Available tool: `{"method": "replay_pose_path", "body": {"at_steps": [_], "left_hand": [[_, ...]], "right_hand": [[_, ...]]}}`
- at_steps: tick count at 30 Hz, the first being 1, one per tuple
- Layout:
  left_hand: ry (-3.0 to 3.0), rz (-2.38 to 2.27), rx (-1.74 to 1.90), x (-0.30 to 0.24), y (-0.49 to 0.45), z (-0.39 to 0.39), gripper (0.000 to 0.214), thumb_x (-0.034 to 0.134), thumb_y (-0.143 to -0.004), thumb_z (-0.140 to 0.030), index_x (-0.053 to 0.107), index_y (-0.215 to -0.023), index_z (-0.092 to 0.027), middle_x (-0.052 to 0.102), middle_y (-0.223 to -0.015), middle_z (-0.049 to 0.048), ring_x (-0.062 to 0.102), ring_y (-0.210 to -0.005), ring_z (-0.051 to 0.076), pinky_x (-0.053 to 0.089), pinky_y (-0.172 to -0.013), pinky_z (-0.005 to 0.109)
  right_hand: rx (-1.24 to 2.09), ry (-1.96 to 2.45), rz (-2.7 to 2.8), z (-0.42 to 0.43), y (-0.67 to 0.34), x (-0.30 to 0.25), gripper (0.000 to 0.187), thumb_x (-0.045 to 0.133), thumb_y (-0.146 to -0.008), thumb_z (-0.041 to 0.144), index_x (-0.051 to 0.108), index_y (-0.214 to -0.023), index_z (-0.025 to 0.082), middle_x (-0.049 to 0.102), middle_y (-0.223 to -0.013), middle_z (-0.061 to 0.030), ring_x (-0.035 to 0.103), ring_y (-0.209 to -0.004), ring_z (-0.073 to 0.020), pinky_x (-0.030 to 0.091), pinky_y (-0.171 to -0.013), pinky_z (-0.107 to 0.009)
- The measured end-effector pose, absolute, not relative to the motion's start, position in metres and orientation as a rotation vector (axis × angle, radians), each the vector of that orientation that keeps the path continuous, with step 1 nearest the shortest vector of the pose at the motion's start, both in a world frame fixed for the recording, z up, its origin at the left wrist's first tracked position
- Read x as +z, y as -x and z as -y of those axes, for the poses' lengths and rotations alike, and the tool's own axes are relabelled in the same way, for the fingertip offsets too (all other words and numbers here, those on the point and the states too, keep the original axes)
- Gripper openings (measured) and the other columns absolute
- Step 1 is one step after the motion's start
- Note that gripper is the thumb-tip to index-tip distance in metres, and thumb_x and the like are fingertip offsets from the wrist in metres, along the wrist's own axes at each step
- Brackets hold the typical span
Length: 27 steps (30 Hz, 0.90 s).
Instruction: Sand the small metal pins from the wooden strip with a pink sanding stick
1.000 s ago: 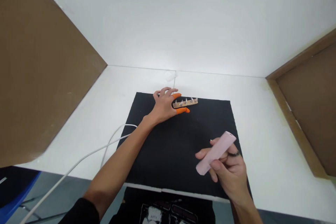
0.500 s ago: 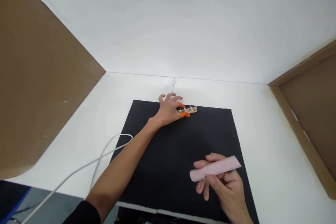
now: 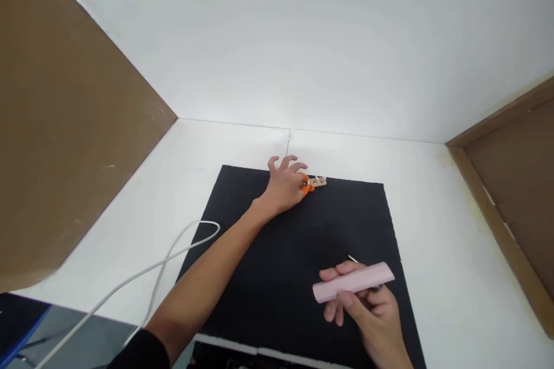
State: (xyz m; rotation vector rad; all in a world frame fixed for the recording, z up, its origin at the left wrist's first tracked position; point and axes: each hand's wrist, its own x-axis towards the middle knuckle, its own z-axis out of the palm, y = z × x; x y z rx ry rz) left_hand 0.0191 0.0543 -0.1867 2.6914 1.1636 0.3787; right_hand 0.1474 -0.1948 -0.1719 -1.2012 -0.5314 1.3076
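Observation:
My left hand [image 3: 285, 184] reaches to the far edge of the black mat [image 3: 268, 277]. Its thumb and index finger close on a curved orange thing [image 3: 306, 187] that looks like a pair of handles; the hand covers much of it. Beside those fingers lies a light wooden strip [image 3: 319, 182] carrying small metal hooks or fittings, too small to make out. Nearer to me, my right hand [image 3: 374, 314] holds a pale pink bar [image 3: 352, 282] between thumb and fingers, above the mat. A thin metal rod [image 3: 352, 258] and a dark round bit [image 3: 377, 287] show behind that bar.
A white cable [image 3: 142, 271] loops over the left part of the white table [image 3: 437, 230] onto the mat's edge. Brown panels stand at the left [image 3: 78, 127] and right [image 3: 515, 207], and a white wall [image 3: 303, 40] closes off the back.
My left hand has shifted slightly right along the wooden strip, and its fingers have closed further around the orange thing. More of the metal rod shows behind the pink bar.

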Motion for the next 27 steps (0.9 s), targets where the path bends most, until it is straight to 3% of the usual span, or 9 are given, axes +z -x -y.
{"method": "replay_pose_path", "body": {"at_steps": [2, 5, 8, 15, 27], "left_hand": [[-2.711, -1.128, 0.395, -0.184, -0.021, -0.053, 0.031, 0.071, -0.105, -0.033, 0.071, -0.131, -0.019, 0.066, -0.146, 0.0128, 0.062, -0.137, 0.032, 0.051, -0.117, 0.060], [-2.715, -1.068, 0.440, -0.179, -0.023, -0.048, 0.017, 0.072, -0.098, -0.012, 0.081, -0.109, -0.020, 0.071, -0.144, 0.0116, 0.050, -0.152, 0.037, 0.031, -0.128, 0.068], [-2.671, -1.038, 0.510, -0.172, -0.022, -0.034, 0.030, 0.067, -0.090, 0.000, 0.085, -0.092, -0.023, 0.075, -0.141, 0.0103, 0.050, -0.153, 0.039, 0.022, -0.128, 0.068], [-2.329, -1.274, 0.744, -0.143, -0.006, 0.036, 0.011, 0.070, -0.099, -0.021, 0.078, -0.095, -0.026, 0.081, -0.131, 0.0035, 0.067, -0.132, 0.032, 0.036, -0.115, 0.062], [-2.017, -1.380, 0.966, -0.113, 0.019, 0.090, 0.009, 0.074, -0.095, -0.023, 0.074, -0.097, -0.031, 0.081, -0.127, -0.0010, 0.069, -0.128, 0.028, 0.044, -0.112, 0.058]], "right_hand": [[1.292, 1.221, 0.507, 0.195, -0.145, -0.170, 0.034, 0.092, -0.084, 0.045, 0.077, -0.104, 0.022, 0.085, -0.098, -0.0104, 0.072, -0.052, -0.0161, 0.055, -0.046, -0.025], [1.276, 1.234, 0.488, 0.197, -0.141, -0.167, 0.034, 0.092, -0.084, 0.046, 0.077, -0.103, 0.022, 0.085, -0.098, -0.0096, 0.071, -0.052, -0.0146, 0.054, -0.047, -0.024], [1.247, 1.227, 0.504, 0.199, -0.142, -0.170, 0.032, 0.092, -0.084, 0.043, 0.077, -0.103, 0.022, 0.085, -0.097, -0.0107, 0.072, -0.055, -0.0166, 0.057, -0.048, -0.026], [1.141, 1.148, 0.598, 0.192, -0.159, -0.179, 0.028, 0.090, -0.087, 0.034, 0.078, -0.111, 0.027, 0.086, -0.107, -0.0097, 0.078, -0.066, -0.0205, 0.067, -0.054, -0.031], [1.001, 1.138, 0.613, 0.189, -0.138, -0.140, 0.036, 0.095, -0.082, 0.031, 0.074, -0.110, 0.027, 0.085, -0.102, -0.0050, 0.078, -0.067, -0.0171, 0.071, -0.066, -0.032]]}}
